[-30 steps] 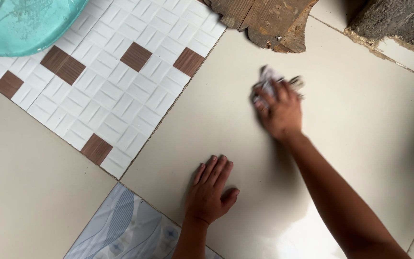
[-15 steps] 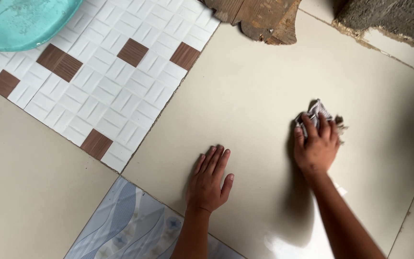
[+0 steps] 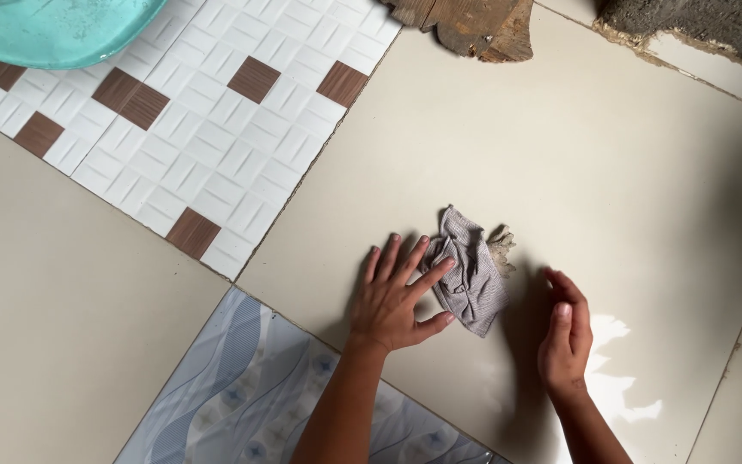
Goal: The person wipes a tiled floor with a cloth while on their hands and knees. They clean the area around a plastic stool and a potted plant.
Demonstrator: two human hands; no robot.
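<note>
1. Cream tile (image 3: 560,137): glossy and the biggest surface here. A bright glare patch lies near the right wrist. Grout lines run along its edges.
2. White tile (image 3: 208,137): basket-weave relief with brown squares, to the upper left, butting against the cream tile. A teal basin (image 3: 53,30) sits on its far corner.
3. Blue tile (image 3: 242,395): wavy pattern, bottom left, under the left forearm.
4. Wood scrap (image 3: 465,26): rough, at the top edge. A grey concrete block (image 3: 697,26) lies at the top right.
5. Left hand (image 3: 397,296): flat on the cream tile with fingers spread. The fingertips touch the rag's left edge without gripping it.
6. Right hand (image 3: 564,335): released and loosely curled, edge-on to the floor, just right of the rag and apart from it.
7. Rag (image 3: 470,271): grey and crumpled. It lies loose on the cream tile between the two hands, with a frayed pale bit at its upper right.
8. Judgement: wiping goes best with the rag bunched full in the palm, pressed flat, in overlapping strokes. The other hand stays braced clear of the wiped path.
</note>
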